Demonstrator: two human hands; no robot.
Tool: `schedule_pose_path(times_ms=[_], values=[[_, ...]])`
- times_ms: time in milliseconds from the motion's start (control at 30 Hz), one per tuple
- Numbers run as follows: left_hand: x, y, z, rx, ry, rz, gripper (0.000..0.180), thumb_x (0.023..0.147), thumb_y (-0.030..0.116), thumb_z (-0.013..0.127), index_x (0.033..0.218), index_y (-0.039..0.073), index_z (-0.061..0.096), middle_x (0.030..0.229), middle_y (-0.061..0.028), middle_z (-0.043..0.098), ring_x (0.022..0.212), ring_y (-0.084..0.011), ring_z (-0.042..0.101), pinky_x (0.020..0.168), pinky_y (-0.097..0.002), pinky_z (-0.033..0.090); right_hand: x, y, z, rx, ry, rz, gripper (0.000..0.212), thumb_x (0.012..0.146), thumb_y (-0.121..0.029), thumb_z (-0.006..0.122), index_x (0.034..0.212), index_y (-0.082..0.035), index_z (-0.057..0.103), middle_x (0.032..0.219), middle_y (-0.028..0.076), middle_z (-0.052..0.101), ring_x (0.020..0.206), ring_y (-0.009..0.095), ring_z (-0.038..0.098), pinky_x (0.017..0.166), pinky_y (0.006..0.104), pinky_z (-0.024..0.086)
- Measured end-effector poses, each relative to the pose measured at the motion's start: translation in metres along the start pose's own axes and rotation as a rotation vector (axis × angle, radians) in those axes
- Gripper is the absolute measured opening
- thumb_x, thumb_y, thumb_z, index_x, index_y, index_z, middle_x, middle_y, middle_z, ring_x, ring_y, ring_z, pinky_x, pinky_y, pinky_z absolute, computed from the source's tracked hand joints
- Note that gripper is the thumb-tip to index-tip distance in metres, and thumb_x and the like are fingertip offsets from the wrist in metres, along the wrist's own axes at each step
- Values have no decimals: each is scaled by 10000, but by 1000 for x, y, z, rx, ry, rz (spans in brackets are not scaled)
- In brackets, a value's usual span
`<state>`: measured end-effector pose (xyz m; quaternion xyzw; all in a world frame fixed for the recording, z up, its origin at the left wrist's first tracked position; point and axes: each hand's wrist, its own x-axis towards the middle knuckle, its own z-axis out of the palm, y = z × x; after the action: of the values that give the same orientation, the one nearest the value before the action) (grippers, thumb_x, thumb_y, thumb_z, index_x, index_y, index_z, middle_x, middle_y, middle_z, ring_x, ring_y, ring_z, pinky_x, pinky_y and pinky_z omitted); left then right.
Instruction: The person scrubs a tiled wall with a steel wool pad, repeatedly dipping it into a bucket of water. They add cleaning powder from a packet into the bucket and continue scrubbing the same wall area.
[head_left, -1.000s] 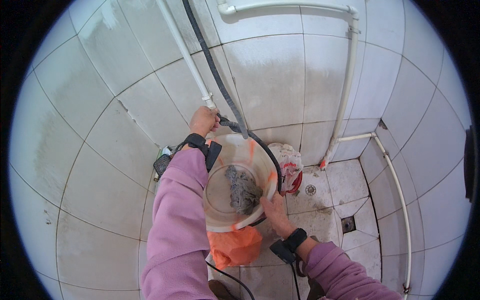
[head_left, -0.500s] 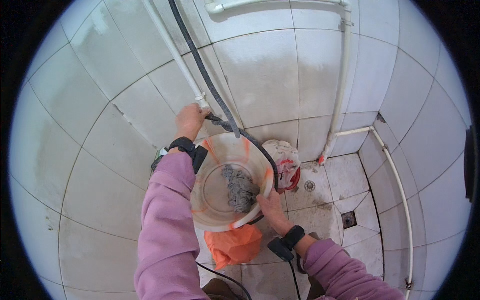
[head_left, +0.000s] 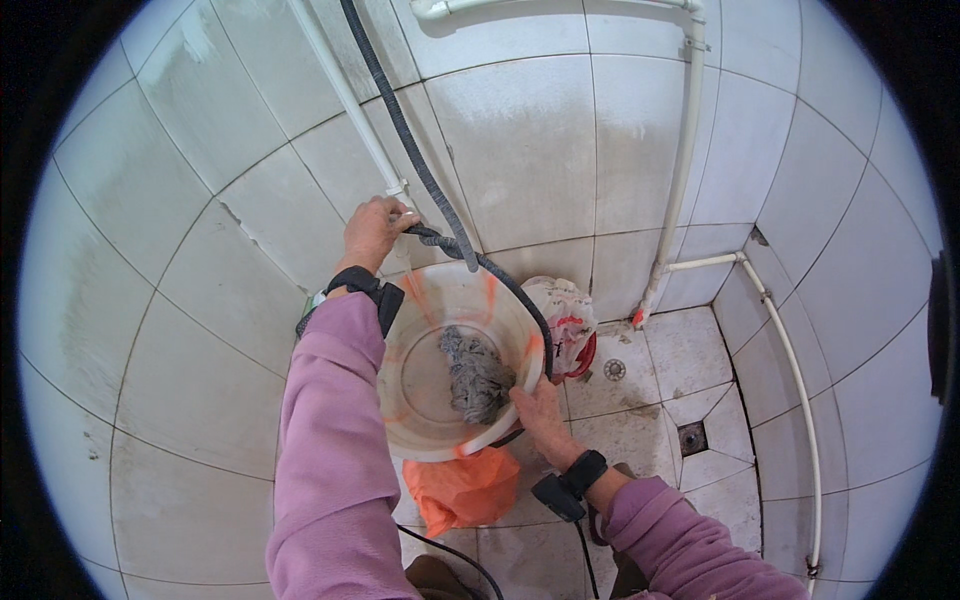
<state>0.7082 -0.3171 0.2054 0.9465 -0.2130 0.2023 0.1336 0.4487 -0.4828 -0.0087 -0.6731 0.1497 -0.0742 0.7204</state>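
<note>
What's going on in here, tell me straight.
A person's right hand holds the rim of a pale basin, in which a wadded grey cloth lies. The left hand is at the lower end of a white wall pipe; exactly what it grips is hidden. An orange bag shows at the basin's near edge.

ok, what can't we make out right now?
In the head view:
- What the left hand covers beside the white pipe: hidden by the hand itself
- Underside of the basin: hidden by its body
- What lies under the orange plastic: hidden by it
- Upper end of the black hose: cut off by the top edge
</note>
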Motion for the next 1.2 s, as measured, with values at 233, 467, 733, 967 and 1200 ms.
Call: schedule_pose_path(times_ms=[233,467,733,967,1200], values=[[-1,15,8,186,141,-16,364,767,451,731,867,102,708,901,-100,653,885,-288,632,745,-415,496,-2,-11,1,86,-2,28,383,814,-138,595,1087,111,495,862,205,619,792,264,637,667,365,508],[-2,30,11,328,136,-104,365,755,455,731,908,126,700,911,-79,641,947,-283,601,824,-440,440,-6,-12,0,41,36,11,371,803,-151,610,1046,107,503,843,207,617,770,290,635,682,405,502],[-12,12,0,127,144,-68,394,828,409,692,1074,104,656,1041,-126,656,1007,-304,599,850,-441,441,7,6,7,-44,80,-65,384,763,-153,637,1004,121,517,820,258,626,792,362,657,699,437,505],[-124,-18,0,-320,331,-204,399,882,296,660,1136,-6,601,1065,-166,641,978,-296,612,878,-373,467,6,2,7,1,78,-47,365,759,-122,626,1006,125,521,830,256,617,796,355,644,714,427,496],[-297,2,-24,-900,422,-786,483,901,290,649,1278,20,515,1273,-89,544,1155,-191,507,945,-346,416,6,5,5,92,39,-2,355,784,-117,591,1047,112,524,872,226,612,816,328,621,732,408,481]])
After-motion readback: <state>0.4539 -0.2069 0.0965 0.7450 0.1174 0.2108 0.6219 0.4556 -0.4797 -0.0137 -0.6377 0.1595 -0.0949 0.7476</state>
